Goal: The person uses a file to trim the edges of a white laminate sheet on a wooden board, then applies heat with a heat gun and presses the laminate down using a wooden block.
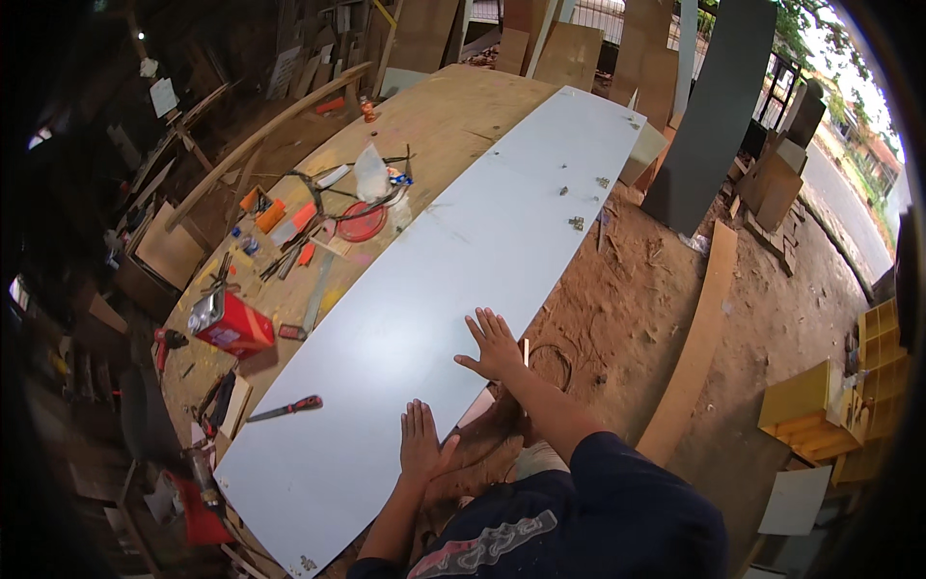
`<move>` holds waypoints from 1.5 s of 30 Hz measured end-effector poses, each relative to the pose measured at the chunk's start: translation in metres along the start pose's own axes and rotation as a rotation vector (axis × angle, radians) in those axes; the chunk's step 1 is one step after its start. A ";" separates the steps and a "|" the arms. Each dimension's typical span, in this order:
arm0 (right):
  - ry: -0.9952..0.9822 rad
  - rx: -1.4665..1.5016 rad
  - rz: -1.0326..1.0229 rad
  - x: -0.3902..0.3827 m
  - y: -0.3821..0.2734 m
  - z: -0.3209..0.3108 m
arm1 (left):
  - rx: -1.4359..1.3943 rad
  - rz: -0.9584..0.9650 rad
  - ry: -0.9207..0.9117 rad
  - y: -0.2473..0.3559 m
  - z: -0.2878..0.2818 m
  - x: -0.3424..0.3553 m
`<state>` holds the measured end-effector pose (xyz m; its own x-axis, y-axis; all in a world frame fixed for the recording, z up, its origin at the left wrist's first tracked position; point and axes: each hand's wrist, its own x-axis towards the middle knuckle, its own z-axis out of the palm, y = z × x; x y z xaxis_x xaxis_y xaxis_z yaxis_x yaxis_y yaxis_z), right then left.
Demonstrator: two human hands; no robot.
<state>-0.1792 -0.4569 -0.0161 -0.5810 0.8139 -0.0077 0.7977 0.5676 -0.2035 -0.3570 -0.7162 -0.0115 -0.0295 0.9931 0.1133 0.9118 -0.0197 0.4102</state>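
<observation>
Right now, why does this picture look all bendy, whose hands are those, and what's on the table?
There's no robot here, just a person's two bare hands. The camera sits on their head, looking down through a very wide lens, so straight edges curve. The left hand and right hand are open on a long pale board, gripping nothing. A screwdriver lies on that board too. The board rests on a wooden table, where you can also see a red can and a round red thing.

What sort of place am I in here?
Likely a woodworking shop: a screwdriver lies on a long panel, and tall boards stand at the back.
</observation>
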 end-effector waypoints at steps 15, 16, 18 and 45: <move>0.155 0.006 0.045 0.229 0.303 -0.054 | 0.073 0.025 0.025 0.127 0.112 0.436; 0.178 0.006 0.054 0.241 0.323 -0.055 | 0.077 0.015 0.036 0.132 0.114 0.457; 0.187 -0.004 0.073 0.262 0.353 -0.061 | 0.078 0.002 0.030 0.133 0.117 0.493; 0.027 0.004 0.004 0.449 0.655 -0.156 | 0.087 -0.126 -0.007 0.176 0.160 0.748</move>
<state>0.1073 0.2995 0.0000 -0.5734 0.8191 0.0183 0.7993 0.5641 -0.2071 -0.1527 0.0414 0.0003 -0.1437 0.9878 0.0592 0.9331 0.1154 0.3406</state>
